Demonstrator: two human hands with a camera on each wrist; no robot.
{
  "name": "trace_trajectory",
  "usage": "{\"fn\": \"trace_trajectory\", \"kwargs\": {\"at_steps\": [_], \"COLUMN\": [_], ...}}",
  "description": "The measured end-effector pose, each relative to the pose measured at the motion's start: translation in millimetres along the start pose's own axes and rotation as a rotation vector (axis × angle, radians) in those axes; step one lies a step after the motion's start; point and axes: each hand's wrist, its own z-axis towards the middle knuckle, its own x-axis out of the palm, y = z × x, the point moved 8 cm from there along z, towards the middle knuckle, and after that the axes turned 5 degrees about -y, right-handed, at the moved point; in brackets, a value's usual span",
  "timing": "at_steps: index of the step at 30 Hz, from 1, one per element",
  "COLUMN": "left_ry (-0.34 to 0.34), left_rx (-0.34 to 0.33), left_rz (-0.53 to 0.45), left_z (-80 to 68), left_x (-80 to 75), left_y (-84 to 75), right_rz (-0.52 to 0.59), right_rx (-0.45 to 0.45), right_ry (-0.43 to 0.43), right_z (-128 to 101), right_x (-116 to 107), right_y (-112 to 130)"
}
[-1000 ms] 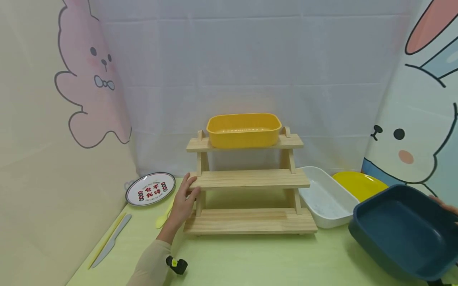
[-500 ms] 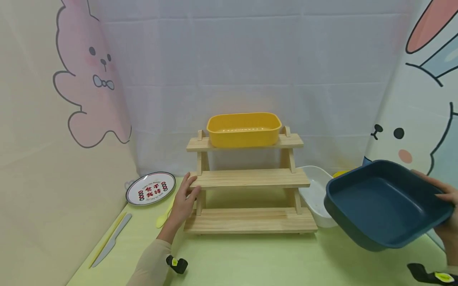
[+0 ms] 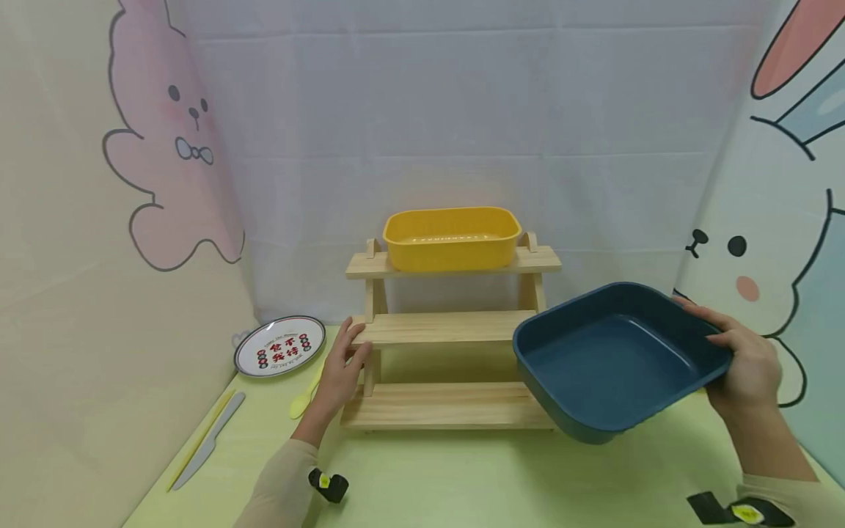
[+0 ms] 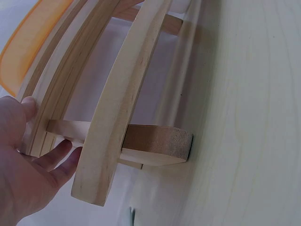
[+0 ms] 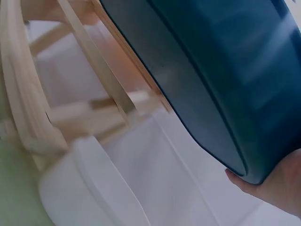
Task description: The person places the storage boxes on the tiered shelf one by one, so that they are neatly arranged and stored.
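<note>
A deep, dark blue rectangular baking dish (image 3: pixel 620 352) is in the air, tilted, in front of the right side of a three-step wooden display rack (image 3: pixel 449 407). My right hand (image 3: pixel 749 363) grips this dish by its right end; the right wrist view shows its outer wall and underside. At the rack's left end, my left hand (image 3: pixel 338 374) holds the middle step, thumb above and fingers below in the left wrist view. On the top step sits a yellow rectangular dish (image 3: pixel 452 254). The blue dish hides part of the rack's right side.
A white dish (image 5: pixel 94 188) stands beside the rack's right end, covered by the blue dish in the head view. Left of the rack lie an oval plate (image 3: pixel 280 347), a yellow spoon (image 3: pixel 302 403), a grey knife (image 3: pixel 210 441) and a thin yellow utensil (image 3: pixel 200 440).
My right hand has come in from the right edge, carrying the blue dish leftward and up to the rack. The left hand stays on the middle step.
</note>
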Motion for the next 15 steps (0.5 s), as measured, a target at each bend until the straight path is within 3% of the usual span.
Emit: {"fn": "trace_trajectory", "kwargs": {"at_steps": [9, 15], "left_ry": [-0.005, -0.014], "left_rx": [0.003, 0.003], "left_rz": [0.008, 0.008], "left_z": [-0.9, 0.8], "left_x": [1.1, 1.2], "left_y": [-0.5, 0.9], "right_rz": [-0.271, -0.428], "right_rx": [-0.032, 0.005], "right_ry": [-0.133, -0.358], "right_z": [13.4, 22.9], "right_x": [34.2, 36.4], "right_y": [-45.0, -76.8]}}
